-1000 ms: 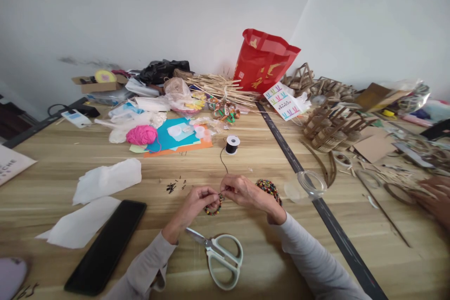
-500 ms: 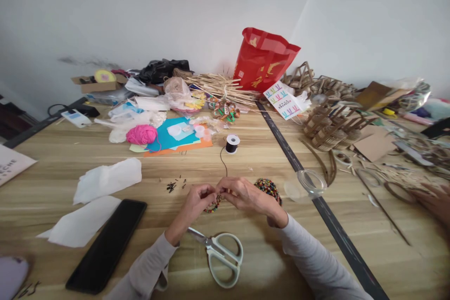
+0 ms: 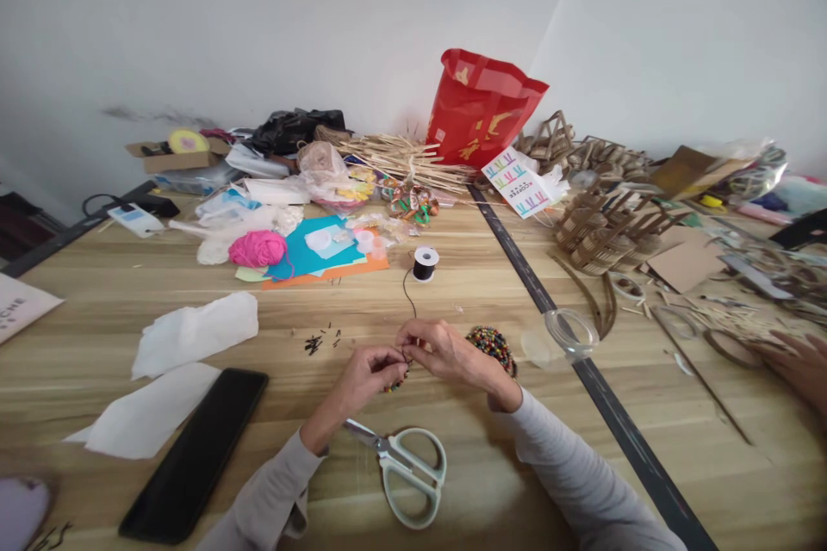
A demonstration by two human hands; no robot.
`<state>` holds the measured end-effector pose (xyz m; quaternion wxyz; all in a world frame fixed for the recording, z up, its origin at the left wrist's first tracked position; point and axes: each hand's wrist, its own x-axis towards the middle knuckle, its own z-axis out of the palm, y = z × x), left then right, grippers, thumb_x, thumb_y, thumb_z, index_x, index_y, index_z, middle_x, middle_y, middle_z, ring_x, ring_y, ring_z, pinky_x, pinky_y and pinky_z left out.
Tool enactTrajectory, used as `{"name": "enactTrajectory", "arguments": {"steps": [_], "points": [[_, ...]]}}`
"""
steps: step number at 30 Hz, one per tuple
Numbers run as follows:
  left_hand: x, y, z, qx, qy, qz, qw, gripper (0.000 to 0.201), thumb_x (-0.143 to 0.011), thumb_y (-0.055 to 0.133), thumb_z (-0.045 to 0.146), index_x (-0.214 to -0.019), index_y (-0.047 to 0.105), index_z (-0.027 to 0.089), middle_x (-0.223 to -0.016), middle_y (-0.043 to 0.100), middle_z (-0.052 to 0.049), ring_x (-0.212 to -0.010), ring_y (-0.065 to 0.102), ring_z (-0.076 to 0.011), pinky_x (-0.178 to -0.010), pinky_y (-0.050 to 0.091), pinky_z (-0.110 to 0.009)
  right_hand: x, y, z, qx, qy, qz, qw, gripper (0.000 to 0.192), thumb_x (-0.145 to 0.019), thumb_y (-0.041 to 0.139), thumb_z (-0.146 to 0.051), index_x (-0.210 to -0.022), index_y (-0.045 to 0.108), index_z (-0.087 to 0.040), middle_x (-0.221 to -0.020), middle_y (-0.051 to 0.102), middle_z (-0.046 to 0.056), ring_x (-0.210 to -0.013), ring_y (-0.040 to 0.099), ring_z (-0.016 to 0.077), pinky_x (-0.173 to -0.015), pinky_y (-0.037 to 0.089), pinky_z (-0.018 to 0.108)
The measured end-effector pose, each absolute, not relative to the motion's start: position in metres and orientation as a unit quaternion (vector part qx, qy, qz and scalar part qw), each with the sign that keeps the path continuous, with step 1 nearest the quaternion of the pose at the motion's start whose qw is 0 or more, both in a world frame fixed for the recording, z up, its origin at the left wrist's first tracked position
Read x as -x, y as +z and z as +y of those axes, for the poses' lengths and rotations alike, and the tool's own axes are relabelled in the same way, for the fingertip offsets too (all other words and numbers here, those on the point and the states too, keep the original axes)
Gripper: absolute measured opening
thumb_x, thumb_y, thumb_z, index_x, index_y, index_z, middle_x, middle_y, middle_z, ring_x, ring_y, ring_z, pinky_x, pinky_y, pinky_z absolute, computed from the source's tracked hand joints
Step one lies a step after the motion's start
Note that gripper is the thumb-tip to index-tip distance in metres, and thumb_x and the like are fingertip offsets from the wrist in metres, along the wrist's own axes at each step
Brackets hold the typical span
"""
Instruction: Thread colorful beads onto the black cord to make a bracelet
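Observation:
My left hand (image 3: 363, 377) is closed in a pinch on a small beaded bracelet (image 3: 391, 386), mostly covered by the fingers. Close against it, the fingers of my right hand (image 3: 445, 351) pinch a thin black cord (image 3: 409, 297), which runs back to a black-wound spool (image 3: 425, 267) standing on the table. Beside my right wrist lies a coil of multicoloured beads (image 3: 492, 346), partly hidden by that hand. White-handled scissors (image 3: 413, 475) rest below my hands, between the forearms. Short black cord pieces (image 3: 314, 343) are scattered to the left.
Left lie white paper sheets (image 3: 197, 329) and a black phone (image 3: 197, 456). Pink yarn (image 3: 257, 250) and coloured paper sit farther back, near a red bag (image 3: 481, 108). Small woven baskets (image 3: 598, 232) and a clear tape roll (image 3: 572, 332) are right, where another person's hand (image 3: 798, 362) rests.
My fingers have shifted slightly at the bracelet; less of its beads shows, and a dark bit of cord is now visible between my hands. The view has moved slightly.

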<state>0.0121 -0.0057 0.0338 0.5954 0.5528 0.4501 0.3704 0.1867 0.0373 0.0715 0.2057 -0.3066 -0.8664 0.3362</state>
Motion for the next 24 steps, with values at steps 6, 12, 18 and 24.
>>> {"name": "enactTrajectory", "arguments": {"steps": [6, 12, 18, 24], "points": [[-0.0115, 0.0276, -0.0043, -0.549, 0.380, 0.446, 0.596, 0.024, -0.072, 0.066, 0.033, -0.062, 0.064, 0.012, -0.054, 0.059, 0.000, -0.047, 0.046, -0.0086, -0.048, 0.036, -0.021, -0.1857, 0.0662, 0.0380, 0.307, 0.344, -0.859, 0.221, 0.008, -0.086, 0.052, -0.015, -0.087, 0.060, -0.016, -0.075, 0.060, 0.000, -0.066, 0.053, 0.0099, -0.060, 0.040, 0.019], [-0.0096, 0.0317, -0.0038, -0.488, 0.416, 0.452, 0.620, 0.025, -0.068, 0.070, 0.035, -0.061, 0.063, 0.013, -0.054, 0.061, -0.001, -0.047, 0.049, -0.0094, -0.050, 0.039, -0.022, -0.1881, 0.0686, 0.0400, 0.301, 0.339, -0.846, 0.281, 0.014, -0.087, 0.051, -0.017, -0.100, 0.056, -0.017, -0.099, 0.056, 0.005, -0.068, 0.056, 0.0086, -0.061, 0.043, 0.019], [-0.0067, 0.0338, -0.0031, -0.463, 0.458, 0.454, 0.608, 0.024, -0.070, 0.069, 0.034, -0.061, 0.061, 0.013, -0.055, 0.060, 0.000, -0.050, 0.050, -0.0095, -0.051, 0.039, -0.021, -0.1895, 0.0728, 0.0395, 0.295, 0.322, -0.852, 0.287, 0.011, -0.087, 0.055, -0.021, -0.096, 0.057, -0.016, -0.090, 0.057, 0.003, -0.069, 0.055, 0.0096, -0.059, 0.042, 0.019], [-0.0071, 0.0348, -0.0015, -0.482, 0.450, 0.453, 0.599, 0.022, -0.073, 0.068, 0.032, -0.063, 0.063, 0.013, -0.057, 0.061, 0.000, -0.053, 0.053, -0.0103, -0.053, 0.040, -0.021, -0.1864, 0.0711, 0.0372, 0.287, 0.315, -0.869, 0.253, 0.006, -0.088, 0.053, -0.016, -0.086, 0.059, -0.015, -0.077, 0.058, 0.001, -0.065, 0.053, 0.0099, -0.061, 0.040, 0.020]]}}
